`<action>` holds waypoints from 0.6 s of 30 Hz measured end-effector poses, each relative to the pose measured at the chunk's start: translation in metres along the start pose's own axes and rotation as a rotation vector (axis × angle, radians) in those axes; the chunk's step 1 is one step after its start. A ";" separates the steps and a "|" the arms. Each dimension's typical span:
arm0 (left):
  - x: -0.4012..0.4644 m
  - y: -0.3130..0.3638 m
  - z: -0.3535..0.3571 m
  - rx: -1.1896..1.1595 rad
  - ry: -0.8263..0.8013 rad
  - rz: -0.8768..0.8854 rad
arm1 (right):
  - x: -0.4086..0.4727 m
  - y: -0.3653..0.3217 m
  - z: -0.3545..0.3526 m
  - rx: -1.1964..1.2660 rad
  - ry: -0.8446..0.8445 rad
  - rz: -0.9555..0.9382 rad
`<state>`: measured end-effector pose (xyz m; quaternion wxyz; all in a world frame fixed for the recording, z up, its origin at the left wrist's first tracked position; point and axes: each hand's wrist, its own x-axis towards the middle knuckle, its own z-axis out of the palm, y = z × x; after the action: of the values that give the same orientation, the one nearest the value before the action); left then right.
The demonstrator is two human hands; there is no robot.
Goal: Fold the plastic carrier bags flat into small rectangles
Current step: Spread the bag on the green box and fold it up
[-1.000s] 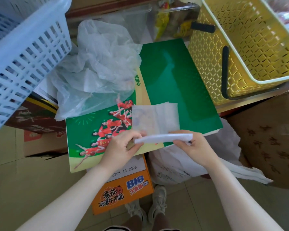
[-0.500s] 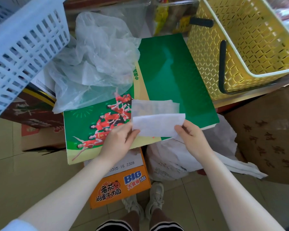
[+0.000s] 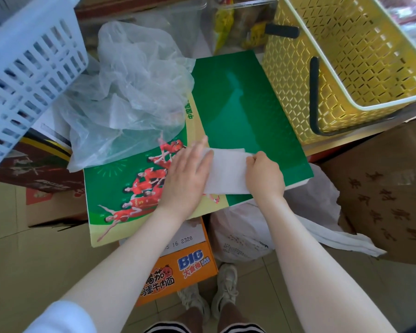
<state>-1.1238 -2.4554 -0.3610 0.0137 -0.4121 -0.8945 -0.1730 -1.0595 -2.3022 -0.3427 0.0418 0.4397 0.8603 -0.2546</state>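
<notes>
Folded bag (image 3: pixel 227 170), a white rectangle on the green box (image 3: pixel 245 111): I see my left hand (image 3: pixel 186 175) flat, fingers straight, pressing its left end to set the crease, while my right hand (image 3: pixel 264 177) curls on the right end, steadying it. Crumpled bags (image 3: pixel 130 92) wait far left.

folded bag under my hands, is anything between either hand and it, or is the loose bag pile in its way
Nothing visible stands between them. The left hand presses flat on the folded bag, and the right hand grips its right end. The loose bag pile lies apart, up and to the left on the green box.
</notes>
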 end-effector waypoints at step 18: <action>-0.008 -0.028 -0.001 0.048 -0.318 0.010 | -0.017 -0.006 0.041 -0.450 0.008 -0.721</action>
<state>-1.1391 -2.4784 -0.3695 -0.1174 -0.4381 -0.8873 -0.0840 -1.0596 -2.3370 -0.3711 0.0416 0.0918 0.9933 -0.0571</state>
